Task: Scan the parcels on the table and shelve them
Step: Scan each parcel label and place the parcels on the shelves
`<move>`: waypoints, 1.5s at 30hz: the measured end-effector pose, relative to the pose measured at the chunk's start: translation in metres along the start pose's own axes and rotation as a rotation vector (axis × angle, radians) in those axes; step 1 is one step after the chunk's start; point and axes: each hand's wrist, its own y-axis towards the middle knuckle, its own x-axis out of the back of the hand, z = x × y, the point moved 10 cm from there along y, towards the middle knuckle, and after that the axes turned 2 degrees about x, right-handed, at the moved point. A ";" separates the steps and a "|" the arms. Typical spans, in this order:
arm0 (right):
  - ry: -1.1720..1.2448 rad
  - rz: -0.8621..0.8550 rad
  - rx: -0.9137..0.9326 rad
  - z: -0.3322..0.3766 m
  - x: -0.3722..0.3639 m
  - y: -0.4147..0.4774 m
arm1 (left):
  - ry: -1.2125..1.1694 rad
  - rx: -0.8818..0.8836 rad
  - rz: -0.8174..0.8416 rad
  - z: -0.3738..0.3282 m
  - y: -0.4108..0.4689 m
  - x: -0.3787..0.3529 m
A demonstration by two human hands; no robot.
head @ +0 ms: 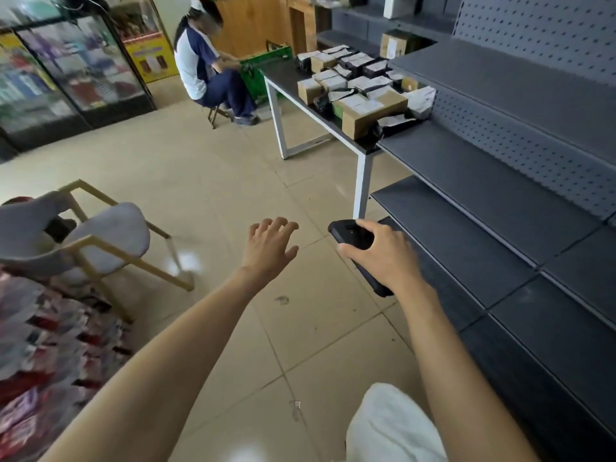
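Observation:
Several parcels (361,95), brown cardboard boxes and black bags with white labels, cover a dark table (286,76) with white legs ahead of me. Grey metal shelves (483,185) run along the right and carry nothing. My right hand (380,253) grips a black handheld scanner (350,233) in front of the lower shelves. My left hand (271,246) hangs over the tiled floor with its fingers spread and holds nothing. Both hands are well short of the table.
A person (206,61) sits on a stool by a green crate (266,63) beyond the table's far end. A white chair with a gold frame (100,241) stands at the left. Glass display fridges (66,71) line the back left wall.

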 end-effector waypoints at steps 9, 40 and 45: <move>0.144 0.048 0.024 0.026 -0.016 0.229 | 0.054 -0.002 0.011 0.068 0.218 -0.004; 0.158 -0.115 -0.212 0.072 -0.042 0.884 | -0.041 -0.188 0.182 0.229 0.922 -0.089; 0.174 -0.080 -0.308 0.039 -0.064 0.952 | -0.061 -0.209 0.262 0.234 0.988 -0.143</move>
